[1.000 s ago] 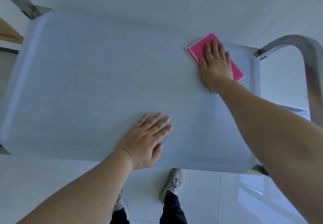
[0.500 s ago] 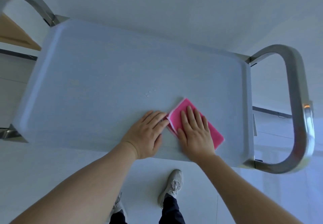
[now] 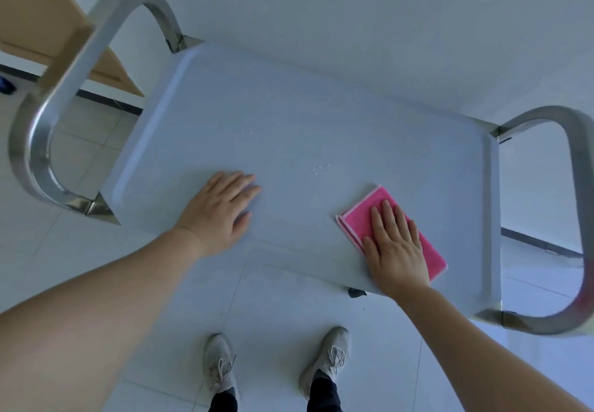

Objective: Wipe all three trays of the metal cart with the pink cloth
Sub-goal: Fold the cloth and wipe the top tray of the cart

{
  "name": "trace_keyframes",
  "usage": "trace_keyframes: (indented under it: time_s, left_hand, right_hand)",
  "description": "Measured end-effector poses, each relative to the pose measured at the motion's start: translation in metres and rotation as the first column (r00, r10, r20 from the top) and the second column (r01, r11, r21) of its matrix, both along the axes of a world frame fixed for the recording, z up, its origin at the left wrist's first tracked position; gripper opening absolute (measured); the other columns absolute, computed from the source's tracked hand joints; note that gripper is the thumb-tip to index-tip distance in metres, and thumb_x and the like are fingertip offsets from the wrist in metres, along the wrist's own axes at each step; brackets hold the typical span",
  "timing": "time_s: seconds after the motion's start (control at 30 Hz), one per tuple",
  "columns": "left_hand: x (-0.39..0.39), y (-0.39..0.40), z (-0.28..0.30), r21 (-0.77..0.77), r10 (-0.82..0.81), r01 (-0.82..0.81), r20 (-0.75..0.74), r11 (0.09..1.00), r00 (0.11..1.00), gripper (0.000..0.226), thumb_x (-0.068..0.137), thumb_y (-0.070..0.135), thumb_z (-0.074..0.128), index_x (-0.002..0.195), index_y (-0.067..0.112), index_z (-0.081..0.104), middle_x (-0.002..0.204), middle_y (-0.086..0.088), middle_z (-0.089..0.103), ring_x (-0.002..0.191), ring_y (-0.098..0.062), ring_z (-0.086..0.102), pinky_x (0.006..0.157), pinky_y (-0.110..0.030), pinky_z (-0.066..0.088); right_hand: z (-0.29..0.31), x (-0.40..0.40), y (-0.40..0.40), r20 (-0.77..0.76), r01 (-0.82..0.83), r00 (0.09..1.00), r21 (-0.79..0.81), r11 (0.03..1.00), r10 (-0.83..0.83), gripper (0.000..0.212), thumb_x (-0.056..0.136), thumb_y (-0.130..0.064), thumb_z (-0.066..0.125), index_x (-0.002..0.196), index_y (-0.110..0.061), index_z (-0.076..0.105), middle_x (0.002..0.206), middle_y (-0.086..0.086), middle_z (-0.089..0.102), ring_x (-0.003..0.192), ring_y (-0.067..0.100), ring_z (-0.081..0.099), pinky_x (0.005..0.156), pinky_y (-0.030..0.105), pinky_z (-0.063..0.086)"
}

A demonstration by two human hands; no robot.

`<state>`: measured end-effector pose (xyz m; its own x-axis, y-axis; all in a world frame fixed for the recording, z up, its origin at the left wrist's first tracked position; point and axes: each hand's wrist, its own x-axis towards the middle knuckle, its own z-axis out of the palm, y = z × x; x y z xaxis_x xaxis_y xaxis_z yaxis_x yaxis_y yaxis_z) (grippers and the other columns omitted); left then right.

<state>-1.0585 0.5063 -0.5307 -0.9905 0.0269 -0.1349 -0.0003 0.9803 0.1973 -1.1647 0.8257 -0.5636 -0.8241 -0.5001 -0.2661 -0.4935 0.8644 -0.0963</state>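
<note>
Cloth (image 3: 379,215) lies under flat right hand (image 3: 393,244), pressed for wiping; left hand (image 3: 221,209), flat, steadies tray (image 3: 289,106).

Pale tiled floor (image 3: 289,315), white wall (image 3: 353,9), wooden furniture (image 3: 38,9) at left

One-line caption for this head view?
Right hand presses pink cloth on cart's top tray; left hand rests flat.

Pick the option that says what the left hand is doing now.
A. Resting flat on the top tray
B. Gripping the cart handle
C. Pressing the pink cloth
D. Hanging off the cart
A: the left hand lies flat, fingers straight, on the top tray, apart from the cloth under the right hand.
</note>
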Motion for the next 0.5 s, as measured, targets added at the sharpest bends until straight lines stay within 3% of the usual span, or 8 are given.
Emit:
trace_keyframes:
  time_s: [0.17, 0.37, 0.5]
  left_hand:
    - [0.001, -0.006, -0.012, 0.01, 0.019, -0.02, 0.054, 1.0, 0.998, 0.058, 0.087, 0.036, 0.03, 0.132, 0.006, 0.05, 0.144, -0.015, 0.042, 0.133, -0.033, 0.038, 0.111, -0.051, 0.027]
    - [0.002, -0.009, -0.018, -0.017, 0.02, -0.019, 0.084, 1.0, 0.996, 0.06, 0.085, 0.036, 0.028, 0.138, 0.011, 0.043, 0.15, -0.012, 0.034, 0.138, -0.033, 0.031, 0.112, -0.053, 0.022]
    - [0.002, -0.009, -0.02, -0.031, -0.002, 0.005, 0.089, 1.0, 0.996, 0.061, 0.085, 0.034, 0.028, 0.139, 0.01, 0.042, 0.149, -0.013, 0.034, 0.137, -0.034, 0.031, 0.112, -0.054, 0.024]
  right_hand:
    - [0.0, 0.003, -0.002, 0.007, -0.01, 1.0, 0.014, 1.0, 0.01, 0.06, 0.091, -0.052, 0.004, 0.144, -0.027, -0.009, 0.153, -0.008, -0.014, 0.14, 0.009, -0.021, 0.111, 0.027, -0.022]
    - [0.0, 0.024, -0.028, 0.033, -0.343, 0.939, 0.017, 0.939, 0.343, 0.06, 0.096, -0.05, 0.011, 0.148, -0.023, 0.002, 0.157, 0.001, 0.002, 0.145, 0.022, -0.003, 0.116, 0.04, -0.004]
    - [-0.002, 0.004, -0.043, 0.032, -0.434, 0.9, 0.009, 0.901, 0.434, 0.057, 0.096, -0.051, 0.012, 0.148, -0.028, 0.0, 0.156, -0.004, -0.001, 0.144, 0.019, -0.006, 0.117, 0.041, -0.002]
